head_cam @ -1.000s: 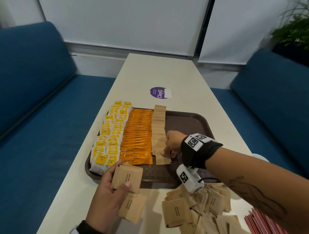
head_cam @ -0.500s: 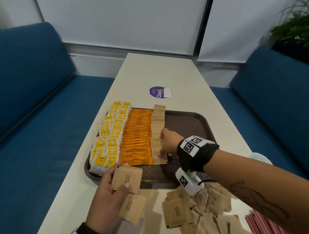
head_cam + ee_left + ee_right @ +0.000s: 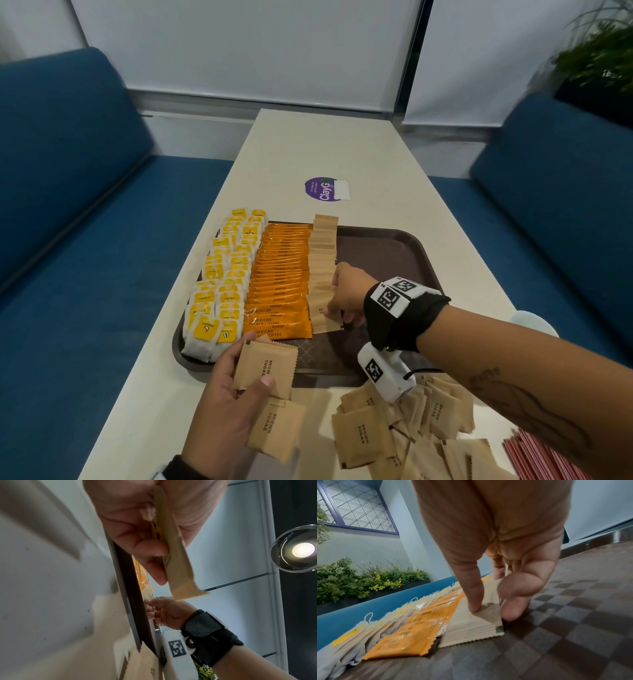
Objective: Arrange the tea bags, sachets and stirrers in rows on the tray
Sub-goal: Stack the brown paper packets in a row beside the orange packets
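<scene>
Brown kraft paper fills the third row on the tray, and the right hand has slid farther along it than a second ago: then it pressed at the near end, now its fingers rest on top of the overlapped sugar sachets just behind the nearest one, which lies flatter and squarer to the row than before. The fingers are straight and pressing, not curled round anything.

The left hand has barely moved. It holds a small stack of brown sugar sachets at the tray's near edge, thumb on top and fingers beneath; the left wrist view shows the stack pinched edge-on. How many sachets are in it cannot be told. One more sachet sits lower in the same hand.

Three kinds of packet stand in rows on the tray: yellow-tagged tea bags in two columns at the left, one row of orange coffee sachets beside them, and the single brown row touching those on the right. Each row overlaps too tightly to count. The tray's right half is bare. A loose heap of brown sachets lies on the table near the tray, with red stirrers at the near right corner.
</scene>
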A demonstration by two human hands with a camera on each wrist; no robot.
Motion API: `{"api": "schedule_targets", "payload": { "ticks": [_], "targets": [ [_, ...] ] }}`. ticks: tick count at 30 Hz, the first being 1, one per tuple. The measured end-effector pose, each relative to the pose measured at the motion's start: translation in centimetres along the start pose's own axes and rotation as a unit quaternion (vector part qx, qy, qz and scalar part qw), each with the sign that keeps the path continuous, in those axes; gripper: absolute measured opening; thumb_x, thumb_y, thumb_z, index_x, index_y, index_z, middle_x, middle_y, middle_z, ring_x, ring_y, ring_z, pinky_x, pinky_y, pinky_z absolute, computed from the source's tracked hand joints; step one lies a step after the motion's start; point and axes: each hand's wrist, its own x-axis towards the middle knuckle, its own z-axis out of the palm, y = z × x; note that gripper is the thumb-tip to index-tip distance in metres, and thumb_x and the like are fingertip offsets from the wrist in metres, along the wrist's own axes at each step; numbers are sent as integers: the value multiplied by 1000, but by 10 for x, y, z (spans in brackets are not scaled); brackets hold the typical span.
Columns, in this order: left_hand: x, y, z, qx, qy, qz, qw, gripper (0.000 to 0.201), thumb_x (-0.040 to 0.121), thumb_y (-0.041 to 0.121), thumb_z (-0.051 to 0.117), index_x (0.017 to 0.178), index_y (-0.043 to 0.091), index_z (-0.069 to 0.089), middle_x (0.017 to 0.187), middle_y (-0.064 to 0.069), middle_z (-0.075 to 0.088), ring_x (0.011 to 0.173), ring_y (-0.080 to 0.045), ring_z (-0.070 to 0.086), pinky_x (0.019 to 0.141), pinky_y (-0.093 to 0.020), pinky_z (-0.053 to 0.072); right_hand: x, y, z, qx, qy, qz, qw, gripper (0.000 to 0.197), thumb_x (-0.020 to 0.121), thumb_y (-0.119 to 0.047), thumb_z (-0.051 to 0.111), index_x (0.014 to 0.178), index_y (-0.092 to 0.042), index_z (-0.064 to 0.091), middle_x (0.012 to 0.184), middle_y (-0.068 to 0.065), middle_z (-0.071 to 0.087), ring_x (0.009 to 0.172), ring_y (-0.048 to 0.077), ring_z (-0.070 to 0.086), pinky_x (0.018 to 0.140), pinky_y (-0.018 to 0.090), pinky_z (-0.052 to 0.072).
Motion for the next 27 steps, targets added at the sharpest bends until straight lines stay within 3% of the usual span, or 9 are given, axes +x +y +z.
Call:
{"api": "schedule_targets", "payload": {
  "ticks": [5,10,12,14,17,20,23,25,27],
  "targets": [
    [-1,3,4,14,-14,-3,1000,55,87,1,57,119,44,46,110,1,61,98,-23,60,70,-37,52,-4,4,-5,51,-6,18,999,52,83,-11,71,122,-13,37,118,13,57,84,27,66,68,36,58],
    [-1,9,9,28,-23,23,999,50,85,9,61,114,47,45,110,7,60,101,-19,59,77,-39,53,-32,-2,-30,50,27,-93,994,21,86,-18,68,85,-18,47,105,6,62,78,15,60,60,21,49],
    [-1,11,13,22,-23,29,999,47,85,10,63,111,46,48,108,6,62,99,-20,61,81,-44,54,-54,-4,-31,60,9,-126,990,19,82,-24,72,88,-15,56,93,2,65,73,11,61,62,22,50],
    [-1,12,19,9,-23,39,999,44,78,16,73,109,40,53,101,1,67,93,-20,64,75,-41,55,-76,-2,-21,98,-45,-141,984,23,79,-25,74,94,-13,61,88,1,66,70,10,62,65,26,53],
    [-2,11,27,3,-31,60,998,49,64,25,83,106,28,58,94,-5,71,82,-18,68,65,-33,54,-100,6,6,148,-108,-134,974,25,79,-16,74,100,-14,59,93,7,69,70,13,61,62,28,51],
    [-4,9,31,7,-46,59,997,50,61,25,78,107,23,59,94,-5,73,88,-24,68,70,-36,53,-106,17,23,187,-87,-147,967,19,83,-13,71,97,-15,58,98,12,70,64,8,60,52,22,47],
    [-9,6,32,36,-68,56,995,63,47,42,83,104,23,62,93,0,73,87,-18,69,70,-31,52,-108,29,29,268,-105,-149,946,18,84,-10,68,102,-12,63,101,15,69,60,5,56,50,20,44],
    [-12,6,31,43,-71,47,995,46,60,35,82,100,22,64,89,2,74,80,-13,69,65,-26,51,-110,34,32,306,-119,-151,933,18,85,-10,67,102,-15,63,104,15,69,62,5,56,51,19,45],
    [-14,7,30,39,-66,37,996,19,79,13,70,97,20,66,84,0,75,70,-10,69,60,-24,50,-112,37,36,335,-108,-147,924,22,84,-8,68,101,-17,57,106,16,67,65,8,58,51,21,46]
  ]
}}
